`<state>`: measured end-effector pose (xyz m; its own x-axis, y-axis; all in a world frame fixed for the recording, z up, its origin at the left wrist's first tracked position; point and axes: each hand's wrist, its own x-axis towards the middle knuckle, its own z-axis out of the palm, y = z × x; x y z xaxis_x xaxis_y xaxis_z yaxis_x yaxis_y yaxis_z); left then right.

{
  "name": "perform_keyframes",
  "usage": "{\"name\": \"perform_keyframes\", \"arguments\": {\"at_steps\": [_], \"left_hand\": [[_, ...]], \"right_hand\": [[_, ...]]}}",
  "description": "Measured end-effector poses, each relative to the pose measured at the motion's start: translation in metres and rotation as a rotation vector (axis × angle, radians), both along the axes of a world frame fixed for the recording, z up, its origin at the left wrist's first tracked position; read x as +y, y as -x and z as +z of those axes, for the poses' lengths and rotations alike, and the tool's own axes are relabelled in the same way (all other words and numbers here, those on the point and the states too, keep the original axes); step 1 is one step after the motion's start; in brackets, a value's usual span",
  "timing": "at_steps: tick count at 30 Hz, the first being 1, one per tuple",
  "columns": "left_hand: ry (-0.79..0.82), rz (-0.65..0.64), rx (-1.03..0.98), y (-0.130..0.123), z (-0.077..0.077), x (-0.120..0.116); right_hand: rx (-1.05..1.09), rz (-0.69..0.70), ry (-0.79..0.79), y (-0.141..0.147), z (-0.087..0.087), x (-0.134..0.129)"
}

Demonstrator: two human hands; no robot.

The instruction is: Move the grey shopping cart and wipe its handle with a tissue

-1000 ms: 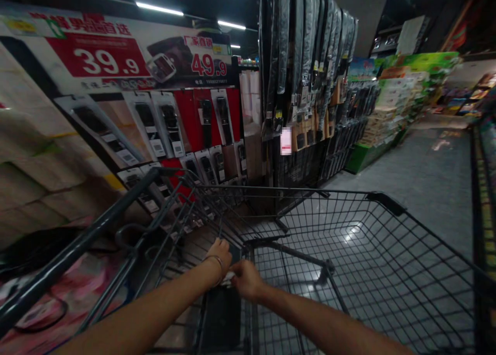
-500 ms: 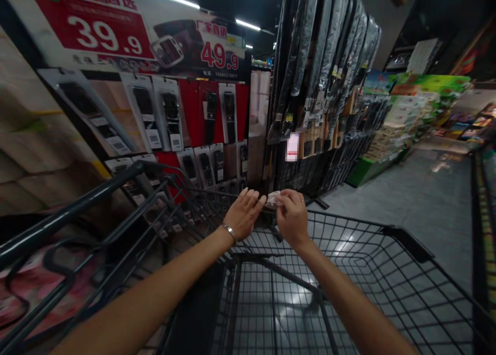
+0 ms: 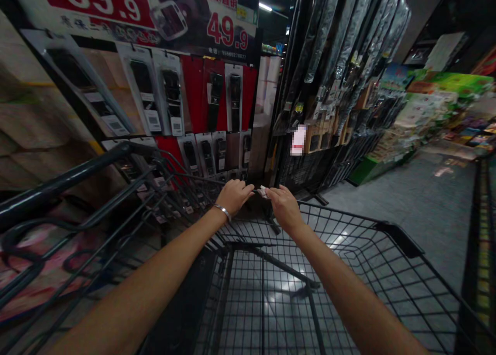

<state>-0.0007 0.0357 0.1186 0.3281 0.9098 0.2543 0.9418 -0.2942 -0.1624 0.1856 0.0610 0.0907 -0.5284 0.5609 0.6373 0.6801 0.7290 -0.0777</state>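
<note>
A dim shop aisle ran off past the black wire shopping cart (image 3: 387,272), its grey floor (image 3: 426,205) stretching away beyond the cart's far right corner toward stacked green display boxes (image 3: 437,86). Beyond the cart's far left side hung a wall of packaged belts on cards (image 3: 170,102) under a red price banner (image 3: 116,3) reading 39.9 and 49.9, and straight beyond the cart's far rim stood a rack of long belts in clear sleeves (image 3: 341,40). A second cart's dark handle bar (image 3: 65,179) lay just left of the cart. Both bare forearms reached across the cart's basket to its far rim. The left hand (image 3: 232,196), a bracelet (image 3: 222,210) on its wrist, was curled with its fingers closed toward a small pale wrapped item (image 3: 264,192) held just above the far rim; how firmly it gripped could not be told. The right hand (image 3: 283,206) met it from the other side, thumb and fingers pinched on the same pale item, so the item sat between the two hands, touching both, over the cart's far edge
</note>
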Motion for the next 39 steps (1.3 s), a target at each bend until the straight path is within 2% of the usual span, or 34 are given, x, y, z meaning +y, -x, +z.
{"name": "perform_keyframes", "arguments": {"at_steps": [6, 9, 11, 14, 18, 21, 33, 36, 39], "left_hand": [[-0.023, 0.036, -0.030, 0.024, -0.005, 0.008], [-0.043, 0.037, -0.051, 0.031, -0.006, 0.004], [-0.074, 0.042, -0.057, 0.033, -0.006, 0.001], [-0.095, 0.054, -0.058, 0.032, -0.007, -0.005], [-0.106, 0.057, -0.050, 0.029, -0.009, -0.009], [-0.112, 0.053, -0.029, 0.027, -0.010, -0.009], [-0.086, 0.117, 0.104, 0.021, -0.010, -0.004], [-0.086, 0.123, 0.125, 0.020, -0.010, -0.005], [-0.076, 0.133, 0.145, 0.019, -0.008, -0.006]], "right_hand": [[0.044, 0.038, -0.224, 0.029, -0.001, -0.002], [-0.013, 0.022, -0.309, 0.035, -0.011, -0.006], [-0.108, 0.034, -0.340, 0.033, -0.025, -0.009], [-0.257, 0.057, -0.354, 0.022, -0.057, -0.014], [-0.361, 0.031, -0.297, 0.008, -0.098, -0.019], [-0.372, 0.018, -0.246, 0.005, -0.115, -0.021], [-0.418, -0.038, -0.077, 0.001, -0.120, -0.024], [-0.454, -0.041, -0.018, -0.017, -0.128, -0.028], [-0.453, -0.112, -0.002, -0.046, -0.132, -0.030]]}}
